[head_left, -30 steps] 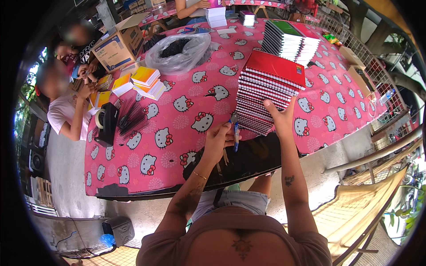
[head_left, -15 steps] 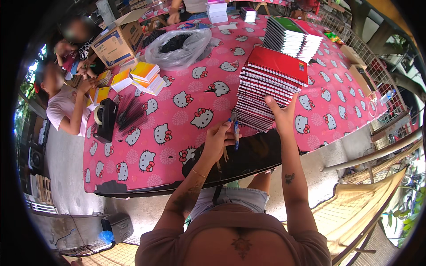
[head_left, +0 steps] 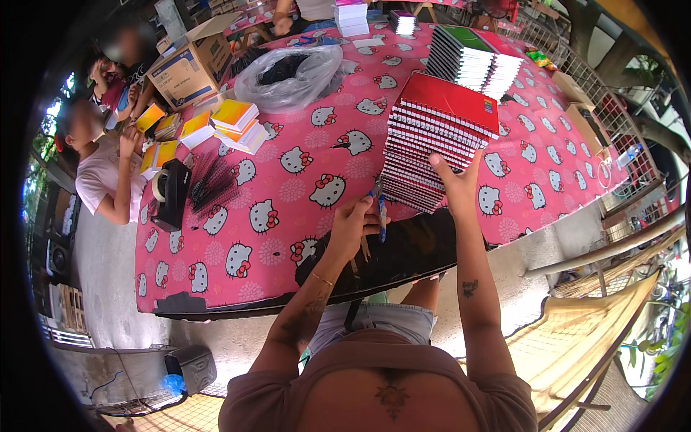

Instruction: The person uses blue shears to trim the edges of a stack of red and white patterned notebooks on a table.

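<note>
A tall stack of red spiral notebooks [head_left: 450, 102] stands in front of me, leaning slightly, with its wire-bound edges facing me. My right hand [head_left: 461, 180] grips its right side, the thumb lying across the bindings and the other fingers mostly hidden behind. In my left hand [head_left: 355, 223] is a pair of blue-handled pliers [head_left: 383, 216], held upright between closed fingers. The jaws of the pliers are at the left end of the bindings, low on the stack; whether they touch a wire is too small to tell.
Green-covered spiral notebooks [head_left: 461, 54] stand behind the stack. Leftward lie a clear plastic bag [head_left: 288, 79] of black coils, yellow booklets [head_left: 234, 115], loose dark coils [head_left: 212, 183], a tape dispenser [head_left: 170, 194] and a cardboard box [head_left: 191, 72]. Other people work at the table's left and far sides.
My hands, the pliers and the notebook stack stay almost still. At the left, a person has lifted a yellow booklet off the table.
</note>
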{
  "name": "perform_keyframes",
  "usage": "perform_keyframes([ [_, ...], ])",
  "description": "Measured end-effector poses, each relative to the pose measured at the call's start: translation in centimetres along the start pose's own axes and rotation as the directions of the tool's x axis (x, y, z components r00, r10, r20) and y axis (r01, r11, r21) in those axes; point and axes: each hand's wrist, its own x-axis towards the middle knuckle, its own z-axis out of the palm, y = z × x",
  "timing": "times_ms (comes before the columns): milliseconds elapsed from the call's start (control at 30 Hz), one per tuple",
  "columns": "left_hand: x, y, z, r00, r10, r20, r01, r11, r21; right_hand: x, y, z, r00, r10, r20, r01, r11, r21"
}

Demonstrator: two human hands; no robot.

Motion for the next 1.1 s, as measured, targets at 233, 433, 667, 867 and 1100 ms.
perform_keyframes([
  [233,0.4,-0.7,-0.8,0.869,0.47,0.155,-0.386,0.447,0.807,0.1,0.1,0.1,0.999,-0.045,0.007,0.045,0.999,-0.021],
  [433,0.3,-0.9,-0.7,1.0,-0.02,-0.023,0.021,0.998,0.058,0.0,0.0,0.1,1.0,-0.012,0.007,0.012,1.0,0.013],
  [667,0.8,-1.0,-1.1,0.998,-0.055,-0.034,0.055,0.998,0.024,0.1,0.2,-0.1,1.0,-0.02,0.01,0.02,1.0,0.003],
  [867,0.2,-1.1,-0.5,0.73,0.628,0.27,-0.459,0.158,0.874,0.1,0.1,0.0,1.0,-0.015,0.004,0.015,1.0,-0.017],
  [1100,0.5,-0.3,-1.2,0.997,-0.074,-0.02,0.076,0.993,0.091,0.1,0.2,-0.1,1.0,-0.006,-0.003,0.006,1.0,0.002],
])
